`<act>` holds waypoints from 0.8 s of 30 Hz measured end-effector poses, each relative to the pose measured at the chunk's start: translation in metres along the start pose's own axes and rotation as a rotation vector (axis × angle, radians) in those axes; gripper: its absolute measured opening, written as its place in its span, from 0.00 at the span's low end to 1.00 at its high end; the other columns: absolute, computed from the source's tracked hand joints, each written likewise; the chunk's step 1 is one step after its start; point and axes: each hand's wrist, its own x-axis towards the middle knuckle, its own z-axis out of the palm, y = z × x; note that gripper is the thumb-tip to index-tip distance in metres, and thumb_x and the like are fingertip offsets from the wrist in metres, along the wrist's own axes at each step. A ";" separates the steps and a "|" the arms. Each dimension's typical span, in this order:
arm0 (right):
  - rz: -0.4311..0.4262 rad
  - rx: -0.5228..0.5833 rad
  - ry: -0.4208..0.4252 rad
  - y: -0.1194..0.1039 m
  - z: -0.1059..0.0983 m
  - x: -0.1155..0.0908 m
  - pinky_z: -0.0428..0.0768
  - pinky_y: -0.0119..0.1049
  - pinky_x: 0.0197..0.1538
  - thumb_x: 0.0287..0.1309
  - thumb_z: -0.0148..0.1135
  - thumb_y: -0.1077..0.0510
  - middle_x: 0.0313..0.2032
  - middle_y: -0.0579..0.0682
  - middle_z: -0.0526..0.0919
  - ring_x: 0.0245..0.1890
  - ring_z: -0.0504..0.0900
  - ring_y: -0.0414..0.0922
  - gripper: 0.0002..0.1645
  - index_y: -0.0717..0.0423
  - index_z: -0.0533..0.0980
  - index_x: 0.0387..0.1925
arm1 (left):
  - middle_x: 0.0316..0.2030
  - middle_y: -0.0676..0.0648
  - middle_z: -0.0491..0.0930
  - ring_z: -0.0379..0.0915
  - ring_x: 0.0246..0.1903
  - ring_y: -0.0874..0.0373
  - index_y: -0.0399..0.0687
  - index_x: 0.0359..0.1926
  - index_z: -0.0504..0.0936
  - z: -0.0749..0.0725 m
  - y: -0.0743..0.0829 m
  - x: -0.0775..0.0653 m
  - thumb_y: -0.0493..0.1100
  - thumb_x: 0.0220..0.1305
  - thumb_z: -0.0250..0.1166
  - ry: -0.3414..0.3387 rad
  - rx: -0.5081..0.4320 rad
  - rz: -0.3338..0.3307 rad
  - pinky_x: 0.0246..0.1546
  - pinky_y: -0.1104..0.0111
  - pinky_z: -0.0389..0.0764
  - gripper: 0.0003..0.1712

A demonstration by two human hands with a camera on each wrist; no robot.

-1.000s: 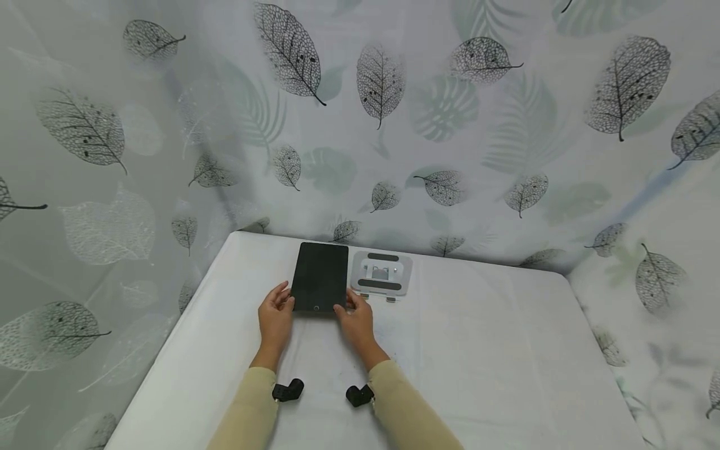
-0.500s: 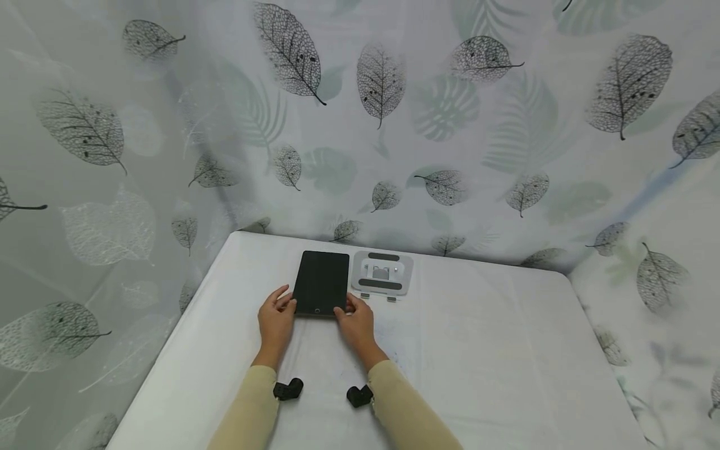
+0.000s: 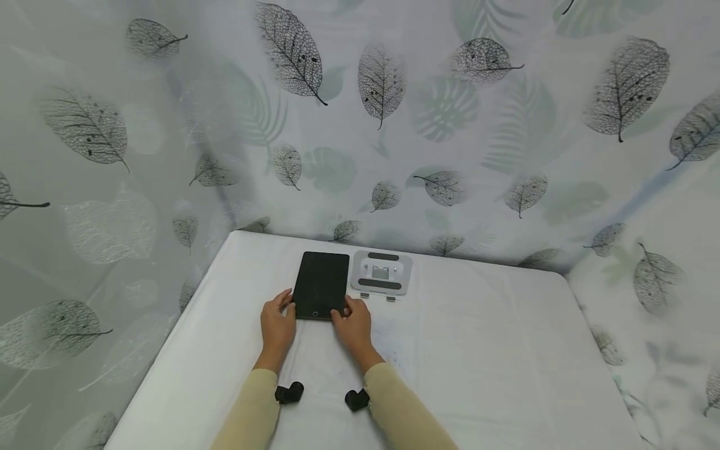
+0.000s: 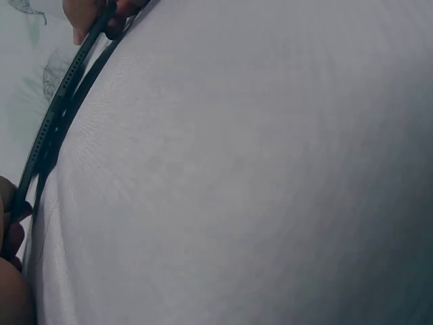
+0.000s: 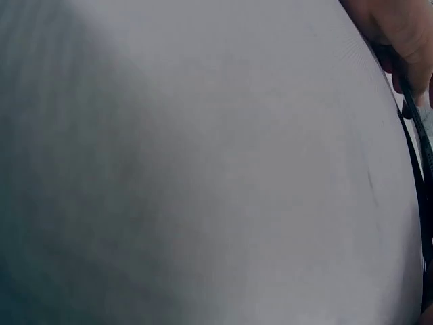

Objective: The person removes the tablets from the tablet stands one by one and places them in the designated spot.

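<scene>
A black tablet (image 3: 321,284) with its dark screen up and its round button at the near edge is held in both hands. My left hand (image 3: 278,325) grips its near left corner, thumb on the near side. On the near right corner, my right hand (image 3: 354,326) pinches it with the thumb on top. In the left wrist view the edge of the tablet (image 4: 51,128) runs between the hands, and a dark shadow lies beneath it, so this edge is a little off the cloth. The right wrist view shows only a sliver of the tablet (image 5: 421,135).
Just right of the tablet lies a folded grey metal stand (image 3: 382,272) with dark pads and two small hooks at its near edge. Both rest on a white-covered table (image 3: 484,350). A leaf-printed curtain (image 3: 416,144) encloses the back and sides.
The tablet has come slightly nearer to the person, with both hands keeping hold of it. The stand has not moved.
</scene>
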 end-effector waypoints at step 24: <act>0.028 0.458 -0.021 0.008 -0.010 -0.003 0.81 0.24 0.47 0.67 0.66 0.60 0.50 0.58 0.85 0.45 0.82 0.42 0.22 0.63 0.78 0.60 | 0.55 0.37 0.81 0.74 0.60 0.42 0.41 0.61 0.82 0.007 0.002 -0.002 0.36 0.71 0.60 0.093 -0.050 0.007 0.62 0.50 0.76 0.19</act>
